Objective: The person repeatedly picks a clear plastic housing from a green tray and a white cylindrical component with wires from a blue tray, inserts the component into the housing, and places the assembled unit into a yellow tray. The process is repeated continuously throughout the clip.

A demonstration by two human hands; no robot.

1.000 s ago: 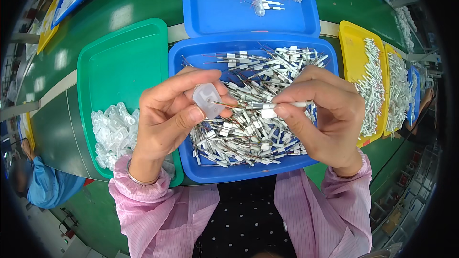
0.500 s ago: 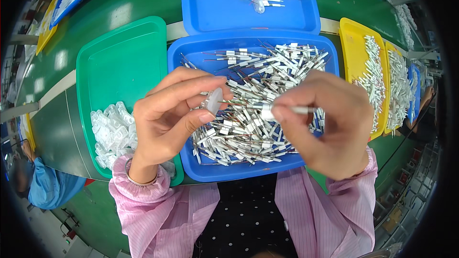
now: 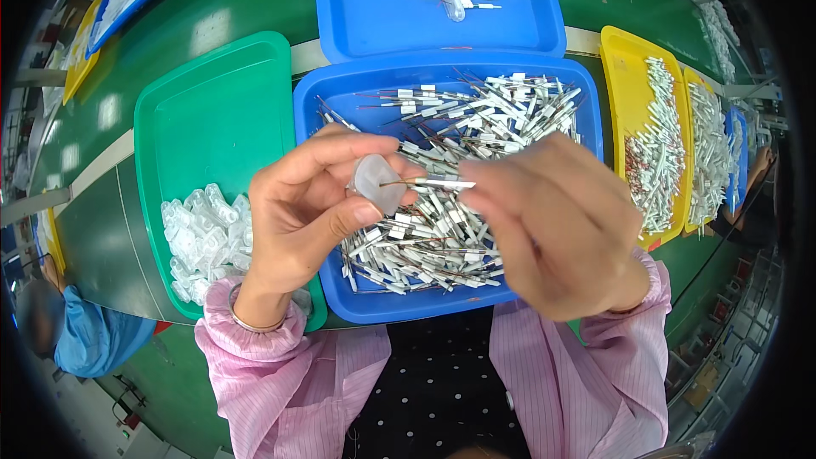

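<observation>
My left hand [image 3: 310, 208] is closed around a small translucent plastic housing [image 3: 379, 184], pinching it between thumb and fingers. A thin wire with a white sleeve [image 3: 446, 183] runs from the housing's face toward my right hand [image 3: 561, 225]. That hand is closed, with thumb and fingertips at the white sleeve's outer end; motion blurs the fingers. Below both hands, a blue tray [image 3: 310, 89] holds a heap of white-sleeved wire pieces [image 3: 510, 110]. More clear plastic housings [image 3: 204, 229] are piled in the green tray [image 3: 212, 51] on the left.
Beyond the heap, another blue tray [image 3: 382, 30] carries several housings with wires attached [image 3: 455, 4]. Yellow trays [image 3: 616, 76] of small parts stand at the right. A person in a blue garment [image 3: 98, 336] is at the far left.
My left hand has turned the housing so its face shows more. My right hand has shifted slightly left and toward me, bringing the white sleeve nearer the housing.
</observation>
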